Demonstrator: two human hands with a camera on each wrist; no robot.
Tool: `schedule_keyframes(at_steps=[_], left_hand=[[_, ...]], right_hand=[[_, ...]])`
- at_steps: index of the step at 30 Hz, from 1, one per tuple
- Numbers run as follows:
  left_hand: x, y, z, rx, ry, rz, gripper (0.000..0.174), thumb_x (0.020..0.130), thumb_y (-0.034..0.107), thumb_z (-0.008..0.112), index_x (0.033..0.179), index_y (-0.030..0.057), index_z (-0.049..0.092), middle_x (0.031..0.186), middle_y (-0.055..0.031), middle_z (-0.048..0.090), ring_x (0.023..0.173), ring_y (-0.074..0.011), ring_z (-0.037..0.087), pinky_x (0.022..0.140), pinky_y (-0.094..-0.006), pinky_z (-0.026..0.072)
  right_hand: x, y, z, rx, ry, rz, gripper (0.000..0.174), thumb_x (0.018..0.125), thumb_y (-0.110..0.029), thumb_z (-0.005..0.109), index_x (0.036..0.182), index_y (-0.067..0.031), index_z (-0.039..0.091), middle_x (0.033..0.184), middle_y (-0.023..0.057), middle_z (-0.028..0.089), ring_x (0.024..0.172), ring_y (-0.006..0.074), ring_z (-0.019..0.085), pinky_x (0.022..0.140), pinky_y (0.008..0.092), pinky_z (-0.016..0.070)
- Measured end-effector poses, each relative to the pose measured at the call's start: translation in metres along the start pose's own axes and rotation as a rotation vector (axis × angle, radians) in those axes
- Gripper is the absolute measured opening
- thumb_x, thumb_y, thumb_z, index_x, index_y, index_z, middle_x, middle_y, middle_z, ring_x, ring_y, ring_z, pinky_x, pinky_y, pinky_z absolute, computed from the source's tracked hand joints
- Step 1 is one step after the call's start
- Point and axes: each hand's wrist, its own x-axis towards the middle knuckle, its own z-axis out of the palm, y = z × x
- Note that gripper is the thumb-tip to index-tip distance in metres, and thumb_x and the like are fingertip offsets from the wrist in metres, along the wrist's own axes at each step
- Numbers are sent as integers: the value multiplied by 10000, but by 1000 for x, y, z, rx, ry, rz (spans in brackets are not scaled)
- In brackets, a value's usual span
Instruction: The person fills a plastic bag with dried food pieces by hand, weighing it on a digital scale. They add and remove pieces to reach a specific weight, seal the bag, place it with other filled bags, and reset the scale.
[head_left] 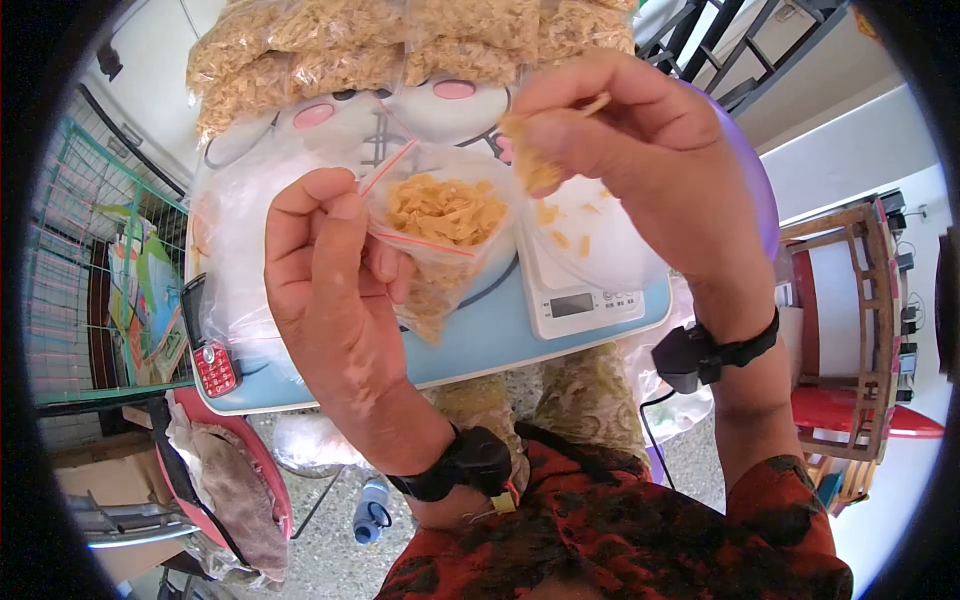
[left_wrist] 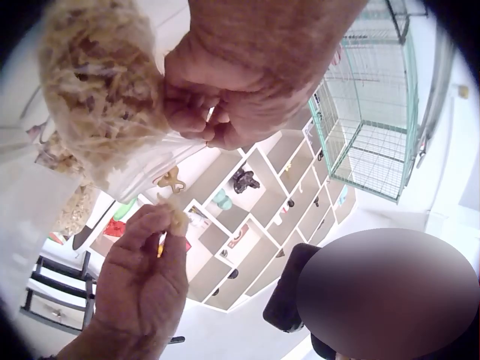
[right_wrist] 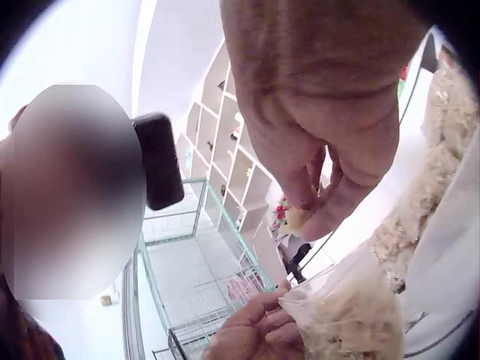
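Note:
The left hand pinches the edge of a clear zip bag whose mouth gapes; yellowish flakes fill it. Above and right of the bag, the right hand holds a few flakes between thumb and fingers. Below that hand stands a white scale with a pale dish on it, a few flakes lying in the dish. In the left wrist view the bag hangs from the left hand, and the right hand pinches its piece apart from the bag.
Several filled bags lie along the far side of the blue-edged table. Clear plastic bags cover its left part, beside a red-keyed phone. A green wire cage stands left, a wooden frame right, a bottle on the floor.

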Motion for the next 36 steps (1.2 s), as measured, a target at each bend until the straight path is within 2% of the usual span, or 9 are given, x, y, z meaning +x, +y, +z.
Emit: schedule_keyframes(at_steps=[3,9,12,15,21,24,26,30,36], left_hand=[[0,0,-2,-13,-13,0,142,916,74,626,1045,25,592,771,-3,558,565,-64,464,457,-221,348],[2,1,-4,-42,-26,-27,139,928,78,614,1050,16,583,778,-8,557,585,-65,470,470,-221,361],[1,3,-4,-34,-10,-20,147,928,80,615,1053,10,581,779,-10,555,589,-66,469,474,-220,364],[0,3,-5,-29,-3,-15,155,926,81,618,1056,6,580,779,-11,553,586,-67,468,475,-220,364],[1,3,-7,0,-3,4,156,919,82,622,1051,8,584,775,-9,550,577,-69,468,475,-219,363],[1,3,-6,4,34,13,152,915,77,621,1053,24,586,767,-6,555,566,-63,452,465,-211,351],[2,2,-7,-6,54,33,159,911,75,620,1064,51,583,767,0,564,553,-50,423,452,-191,330],[3,3,-10,-35,47,61,175,914,69,617,1082,37,579,777,-4,564,557,-52,419,454,-189,330],[3,5,-11,-32,55,76,129,914,87,631,1025,27,604,737,-3,554,562,-71,463,455,-222,349]], right_hand=[[10,-5,25,-279,-131,-22,144,883,-9,648,1025,12,641,981,31,635,886,114,647,795,253,552],[16,16,41,-549,10,-347,139,788,-87,630,910,-21,641,877,163,629,764,307,657,660,363,525],[10,0,37,-644,-56,-226,188,846,26,635,1029,-17,633,1004,66,615,910,145,649,738,263,559],[15,13,39,-704,-112,-476,144,835,-129,592,918,-19,634,891,162,634,809,344,628,728,392,523],[10,14,49,-874,-297,-457,149,844,-152,578,889,-23,637,834,163,605,837,346,626,740,423,514],[12,4,42,-897,-320,-448,118,851,-3,571,927,-57,643,926,93,636,855,298,608,743,358,489],[14,5,33,-845,-186,-563,137,857,-1,575,957,-55,650,940,87,652,865,254,621,739,336,491],[2,0,3,-925,-34,-422,149,856,-21,623,998,-40,662,991,83,671,889,182,631,735,294,495],[-32,19,-36,-981,-167,131,354,799,-98,723,1128,-37,609,1015,95,634,844,201,621,715,312,506]])
